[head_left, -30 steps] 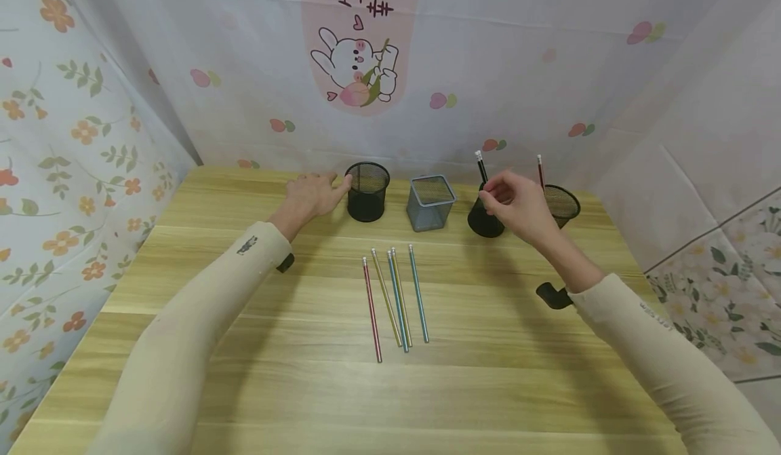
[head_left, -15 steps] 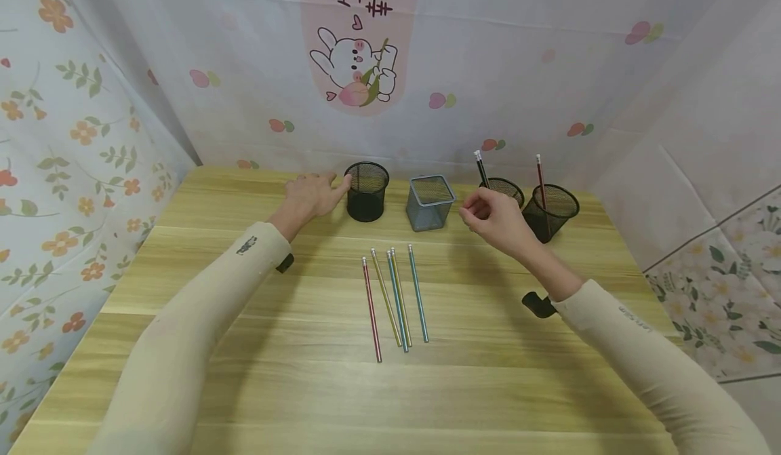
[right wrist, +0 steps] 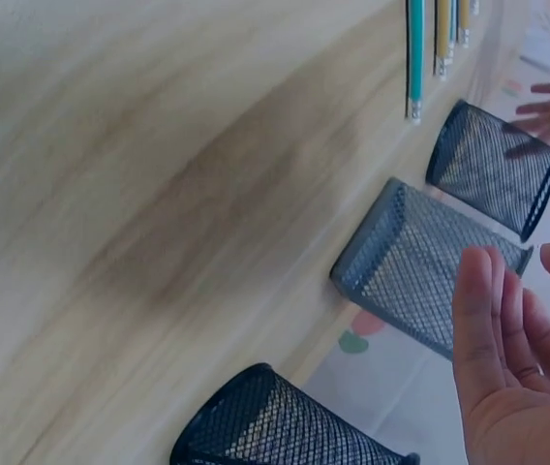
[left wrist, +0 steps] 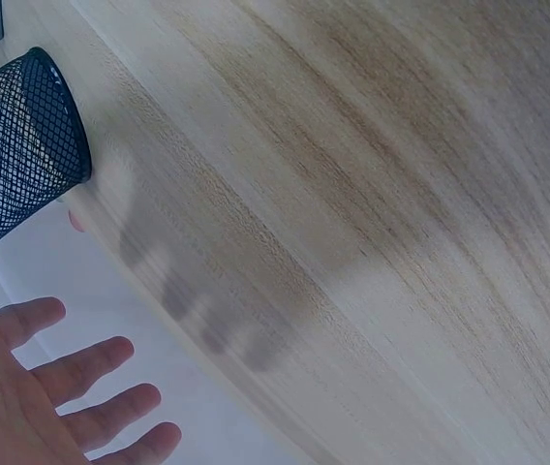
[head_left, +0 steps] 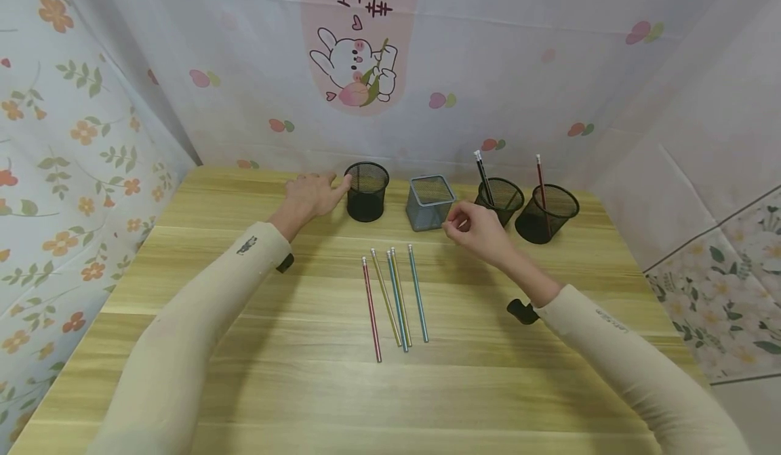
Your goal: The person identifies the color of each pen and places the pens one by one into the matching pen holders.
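The right grip [head_left: 478, 231] is hovering beside the grey holder [head_left: 427, 214], slightly parted, carrying nothing. The left grip [head_left: 312, 194] is spreading its fingers near the black holder [head_left: 366, 205]. Five pencils [head_left: 398, 302] are lying on the surface [head_left: 464, 387]; pinching the separate blue pencil [head_left: 418, 293] first is probably sparing its neighbours.

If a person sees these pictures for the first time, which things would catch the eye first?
Probably the loose red, yellow and blue pencils, lying in the middle of the wooden table. Behind them stand four mesh holders in a row, black pencils and a red pencil rising from the two rightmost. Above, a cartoon rabbit on the white cloth may also draw attention.
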`<state>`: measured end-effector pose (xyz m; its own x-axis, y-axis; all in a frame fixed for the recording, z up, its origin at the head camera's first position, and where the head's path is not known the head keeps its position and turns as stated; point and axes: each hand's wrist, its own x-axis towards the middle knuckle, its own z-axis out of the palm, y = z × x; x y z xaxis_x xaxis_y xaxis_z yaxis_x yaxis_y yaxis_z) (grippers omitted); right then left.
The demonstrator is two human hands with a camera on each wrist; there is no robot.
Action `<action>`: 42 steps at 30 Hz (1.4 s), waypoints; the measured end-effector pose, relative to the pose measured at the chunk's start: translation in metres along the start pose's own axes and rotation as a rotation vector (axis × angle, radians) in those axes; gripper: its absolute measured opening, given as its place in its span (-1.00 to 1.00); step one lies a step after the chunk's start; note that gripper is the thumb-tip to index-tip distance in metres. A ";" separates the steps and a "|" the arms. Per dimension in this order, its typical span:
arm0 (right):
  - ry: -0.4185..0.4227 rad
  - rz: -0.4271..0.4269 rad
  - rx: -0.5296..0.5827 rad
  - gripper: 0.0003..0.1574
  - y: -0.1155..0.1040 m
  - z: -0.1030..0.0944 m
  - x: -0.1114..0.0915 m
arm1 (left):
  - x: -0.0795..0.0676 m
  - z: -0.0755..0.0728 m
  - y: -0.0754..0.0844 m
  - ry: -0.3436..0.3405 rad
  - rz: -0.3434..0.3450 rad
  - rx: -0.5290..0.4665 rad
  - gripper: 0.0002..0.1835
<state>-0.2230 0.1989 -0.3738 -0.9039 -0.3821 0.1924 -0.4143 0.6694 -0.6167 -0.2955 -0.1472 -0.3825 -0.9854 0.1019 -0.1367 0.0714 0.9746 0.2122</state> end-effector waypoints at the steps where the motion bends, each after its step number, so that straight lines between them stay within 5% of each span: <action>1: -0.005 0.004 0.002 -0.91 0.000 0.001 0.000 | 0.000 0.000 0.000 -0.001 0.000 0.001 -0.09; 22: -0.167 0.156 -0.054 -0.73 -0.012 0.036 0.003 | -0.003 -0.003 -0.001 -0.002 0.004 -0.013 -0.08; 42: -0.255 0.176 -0.126 -0.66 -0.028 0.067 0.009 | 0.000 0.000 -0.001 0.010 -0.004 -0.015 -0.12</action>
<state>-0.2123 0.1345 -0.4059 -0.9134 -0.3902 -0.1158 -0.2784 0.8066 -0.5214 -0.2952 -0.1482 -0.3825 -0.9871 0.0962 -0.1278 0.0654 0.9719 0.2260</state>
